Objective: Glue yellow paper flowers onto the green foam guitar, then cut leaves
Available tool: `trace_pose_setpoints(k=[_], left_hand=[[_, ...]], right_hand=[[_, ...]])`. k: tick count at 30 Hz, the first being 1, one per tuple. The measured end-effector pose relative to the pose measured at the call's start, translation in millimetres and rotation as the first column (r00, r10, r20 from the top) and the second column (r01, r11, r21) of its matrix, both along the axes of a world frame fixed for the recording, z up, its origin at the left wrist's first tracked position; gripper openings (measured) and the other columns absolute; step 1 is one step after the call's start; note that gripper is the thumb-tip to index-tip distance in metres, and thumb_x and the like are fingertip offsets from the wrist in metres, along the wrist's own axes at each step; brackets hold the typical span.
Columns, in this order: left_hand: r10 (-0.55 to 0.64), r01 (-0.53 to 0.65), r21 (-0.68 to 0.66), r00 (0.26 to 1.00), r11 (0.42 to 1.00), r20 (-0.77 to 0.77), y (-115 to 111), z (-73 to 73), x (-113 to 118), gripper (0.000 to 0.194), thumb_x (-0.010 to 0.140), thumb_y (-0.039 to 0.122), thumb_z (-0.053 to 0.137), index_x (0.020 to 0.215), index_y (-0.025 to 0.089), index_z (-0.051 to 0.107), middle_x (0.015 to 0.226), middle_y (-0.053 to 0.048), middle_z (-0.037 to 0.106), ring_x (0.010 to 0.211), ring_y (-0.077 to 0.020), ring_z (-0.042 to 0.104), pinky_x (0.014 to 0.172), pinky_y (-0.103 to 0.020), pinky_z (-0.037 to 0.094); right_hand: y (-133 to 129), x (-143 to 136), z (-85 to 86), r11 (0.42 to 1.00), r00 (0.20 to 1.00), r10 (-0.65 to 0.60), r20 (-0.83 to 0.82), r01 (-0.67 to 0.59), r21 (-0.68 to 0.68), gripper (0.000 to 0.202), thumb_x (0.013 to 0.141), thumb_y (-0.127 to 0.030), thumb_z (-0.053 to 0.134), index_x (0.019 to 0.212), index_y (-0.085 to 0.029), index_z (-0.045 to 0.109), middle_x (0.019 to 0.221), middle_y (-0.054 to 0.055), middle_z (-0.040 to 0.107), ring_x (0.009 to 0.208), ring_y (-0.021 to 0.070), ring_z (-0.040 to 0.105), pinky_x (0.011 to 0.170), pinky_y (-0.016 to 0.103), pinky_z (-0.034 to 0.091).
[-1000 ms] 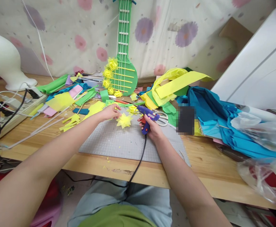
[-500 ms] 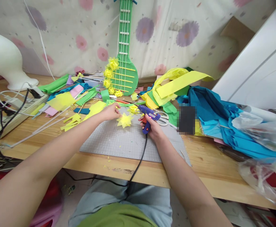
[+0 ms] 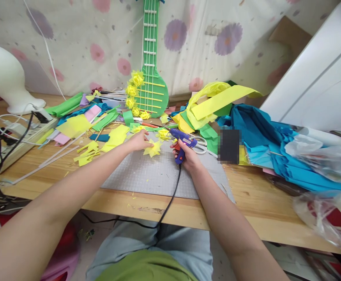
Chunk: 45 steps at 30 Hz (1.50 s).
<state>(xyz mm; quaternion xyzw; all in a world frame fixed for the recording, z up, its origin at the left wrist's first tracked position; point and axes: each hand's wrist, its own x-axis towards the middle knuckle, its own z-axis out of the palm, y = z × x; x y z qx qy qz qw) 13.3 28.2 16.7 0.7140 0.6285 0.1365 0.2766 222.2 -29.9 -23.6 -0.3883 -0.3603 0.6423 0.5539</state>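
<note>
A yellow tissue-paper flower (image 3: 152,150) with pointed petals lies over the grey cutting mat (image 3: 147,179). My left hand (image 3: 140,141) reaches its upper left edge, with thumb and fingers closed at a petal. My right hand (image 3: 188,156) is wrapped round a blue hot glue gun (image 3: 184,137), one finger at its orange trigger. The gun's nozzle points left, close to a second, fuller yellow paper flower (image 3: 163,134). From the handle a black cord (image 3: 173,195) runs down over the table's front edge. White-handled scissors (image 3: 200,144) lie partly behind the gun.
A green paper-covered lute (image 3: 155,93) with yellow flowers along its left side leans at the back. Paper scraps (image 3: 116,138) lie to the left, beside a power strip (image 3: 38,134). Blue crepe paper (image 3: 255,125) is heaped at the right.
My left fingers have moved slightly right, over the edge of the pointed-petal flower. My right hand keeps the glue gun in nearly the same place. The whole view has shifted a little.
</note>
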Motion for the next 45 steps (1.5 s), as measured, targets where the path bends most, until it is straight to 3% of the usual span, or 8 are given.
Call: trace_pose_setpoints(k=[7, 13, 21, 29, 34, 38, 42, 45], left_hand=[[0.096, -0.092, -0.043, 0.988, 0.995, 0.119, 1.5, -2.5, 2.4, 0.052, 0.053, 0.042, 0.074, 0.094, 0.019, 0.051, 0.089, -0.005, 0.063, 0.077, -0.0198, 0.061, 0.06, -0.027, 0.042], [0.101, -0.093, -0.073, 0.988, 0.993, 0.119, 1.5, -5.6, 7.2, 0.057, 0.052, 0.037, 0.075, 0.099, 0.018, 0.049, 0.093, -0.006, 0.061, 0.078, -0.0202, 0.06, 0.06, -0.027, 0.042], [0.164, -0.113, -0.181, 0.941, 0.977, 0.295, 0.9, -2.2, -1.5, 0.05, 0.056, 0.038, 0.072, 0.096, 0.019, 0.049, 0.08, -0.003, 0.059, 0.063, -0.0144, 0.056, 0.055, -0.025, 0.04], [0.056, -0.054, -0.031, 0.995, 0.998, 0.084, -2.0, -6.3, -1.1, 0.057, 0.054, 0.04, 0.073, 0.102, 0.019, 0.05, 0.103, -0.008, 0.059, 0.081, -0.0196, 0.06, 0.065, -0.027, 0.043], [0.028, -0.029, 0.047, 0.999, 0.998, 0.016, -3.4, -2.5, -2.0, 0.055, 0.055, 0.041, 0.072, 0.102, 0.021, 0.05, 0.103, -0.007, 0.061, 0.088, -0.0218, 0.06, 0.074, -0.03, 0.043], [0.091, -0.1, 0.039, 0.978, 0.994, 0.189, -5.7, 11.7, -3.8, 0.047, 0.059, 0.04, 0.07, 0.097, 0.019, 0.053, 0.097, -0.006, 0.061, 0.084, -0.0188, 0.059, 0.07, -0.028, 0.043], [0.112, -0.162, 0.082, 0.896, 0.983, 0.429, -5.4, 26.9, -10.0, 0.026, 0.066, 0.034, 0.063, 0.084, 0.017, 0.056, 0.084, -0.003, 0.062, 0.075, -0.014, 0.057, 0.069, -0.026, 0.042], [0.108, -0.202, 0.13, 0.85, 0.971, 0.516, -1.1, 32.6, -17.5, 0.016, 0.071, 0.032, 0.057, 0.075, 0.016, 0.057, 0.074, -0.001, 0.06, 0.069, -0.0121, 0.054, 0.068, -0.026, 0.041]], right_hand=[[0.3, -0.6, 0.5, 1.0, 1.0, -0.001, -0.006, 0.001, 0.001, 0.035, 0.062, -0.051, 0.07, 0.069, -0.019, 0.061, 0.075, 0.0, 0.065, 0.053, 0.0061, 0.054, 0.043, 0.018, 0.038], [0.3, 0.0, 0.9, 1.0, 1.0, -0.004, 0.003, 0.004, 0.008, 0.036, 0.061, -0.052, 0.071, 0.069, -0.018, 0.062, 0.075, 0.0, 0.066, 0.053, 0.006, 0.054, 0.043, 0.018, 0.039], [0.8, -0.1, 0.4, 1.0, 1.0, -0.007, -0.017, 0.007, 0.013, 0.036, 0.06, -0.052, 0.072, 0.068, -0.018, 0.062, 0.074, 0.0, 0.066, 0.052, 0.0054, 0.054, 0.043, 0.017, 0.039], [0.8, 0.8, -0.4, 1.0, 1.0, -0.009, -0.007, 0.009, 0.011, 0.035, 0.061, -0.051, 0.071, 0.069, -0.019, 0.062, 0.076, 0.0, 0.066, 0.053, 0.0061, 0.054, 0.043, 0.017, 0.039], [1.2, 1.1, -0.8, 1.0, 1.0, -0.015, 0.002, 0.015, 0.009, 0.034, 0.061, -0.051, 0.07, 0.069, -0.019, 0.061, 0.076, 0.001, 0.066, 0.053, 0.0065, 0.054, 0.043, 0.018, 0.039], [1.0, 0.9, 0.3, 1.0, 1.0, -0.015, -0.01, 0.015, 0.0, 0.035, 0.061, -0.051, 0.07, 0.069, -0.019, 0.061, 0.076, 0.001, 0.066, 0.052, 0.0061, 0.054, 0.043, 0.018, 0.038], [0.6, 0.6, 1.3, 1.0, 1.0, -0.013, -0.016, 0.013, -0.007, 0.036, 0.06, -0.052, 0.072, 0.069, -0.019, 0.061, 0.075, 0.0, 0.066, 0.052, 0.0059, 0.053, 0.042, 0.017, 0.038], [0.6, 0.6, 1.2, 1.0, 1.0, -0.019, -0.02, 0.019, -0.009, 0.036, 0.06, -0.052, 0.072, 0.069, -0.019, 0.061, 0.074, 0.0, 0.066, 0.052, 0.0062, 0.054, 0.042, 0.018, 0.038]])
